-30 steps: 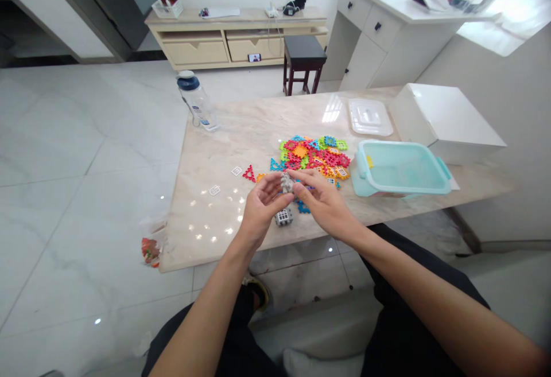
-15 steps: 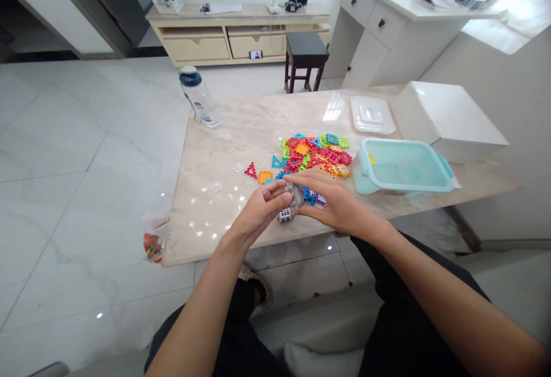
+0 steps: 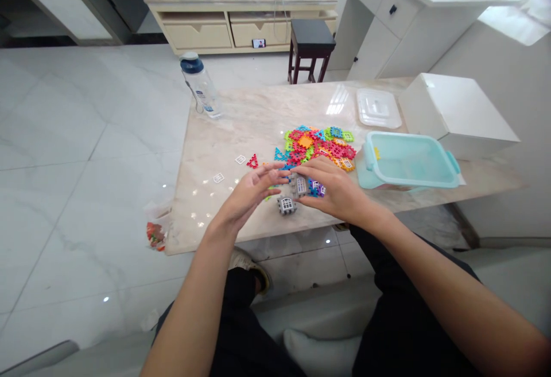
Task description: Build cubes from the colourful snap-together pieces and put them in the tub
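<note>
On the marble table (image 3: pixel 224 142), my left hand (image 3: pixel 249 193) hovers with its fingers stretched out and apart, holding nothing. My right hand (image 3: pixel 338 189) is beside it, fingers curled over a small grey window piece (image 3: pixel 300 185) and some blue and purple pieces. A grey cube built of such pieces (image 3: pixel 286 205) stands on the table just in front of both hands, touched by neither. A heap of bright plastic interlocking pieces (image 3: pixel 321 142) lies right behind the hands.
A teal tub (image 3: pixel 408 162) sits to the right of the heap, with its clear lid (image 3: pixel 377 108) and a white box (image 3: pixel 460 113) behind it. A water bottle (image 3: pixel 200 85) stands at the far left corner. A red triangle (image 3: pixel 252 162) and two white pieces lie loose.
Both hands came down from holding the grey build in the air to the table. The left hand let go and spread its fingers; the grey cube stayed put.
</note>
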The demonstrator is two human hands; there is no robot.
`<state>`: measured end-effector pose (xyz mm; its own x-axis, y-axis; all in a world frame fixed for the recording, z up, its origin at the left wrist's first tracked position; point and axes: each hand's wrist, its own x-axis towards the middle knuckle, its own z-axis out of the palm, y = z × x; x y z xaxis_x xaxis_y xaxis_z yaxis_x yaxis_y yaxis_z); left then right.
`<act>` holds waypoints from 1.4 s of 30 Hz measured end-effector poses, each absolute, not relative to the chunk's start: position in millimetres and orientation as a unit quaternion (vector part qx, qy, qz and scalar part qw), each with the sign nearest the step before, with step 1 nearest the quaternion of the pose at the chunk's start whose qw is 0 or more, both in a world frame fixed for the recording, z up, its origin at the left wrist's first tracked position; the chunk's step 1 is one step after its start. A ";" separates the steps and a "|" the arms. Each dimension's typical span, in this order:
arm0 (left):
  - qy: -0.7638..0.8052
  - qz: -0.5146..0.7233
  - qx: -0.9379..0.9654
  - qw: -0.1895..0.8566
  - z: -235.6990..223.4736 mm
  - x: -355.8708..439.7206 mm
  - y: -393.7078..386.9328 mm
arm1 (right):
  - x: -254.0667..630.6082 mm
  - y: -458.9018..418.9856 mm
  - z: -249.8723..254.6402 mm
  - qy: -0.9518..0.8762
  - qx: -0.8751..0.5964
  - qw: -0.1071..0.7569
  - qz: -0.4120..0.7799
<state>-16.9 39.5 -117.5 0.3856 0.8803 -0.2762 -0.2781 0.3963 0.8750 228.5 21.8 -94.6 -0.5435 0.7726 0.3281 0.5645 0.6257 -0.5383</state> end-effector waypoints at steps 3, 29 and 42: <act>0.472 0.469 0.330 0.670 -116.4 -33.0 47.8 | 223.5 22.7 -101.9 -0.877 -0.422 0.165 0.160; 0.489 0.399 0.379 0.677 -116.7 -38.2 37.5 | 172.5 19.2 -126.3 -0.892 -0.432 -0.091 0.099; 0.500 0.346 0.459 0.647 -115.6 -34.5 35.9 | 172.3 23.2 -130.3 -0.897 -0.422 -0.092 0.098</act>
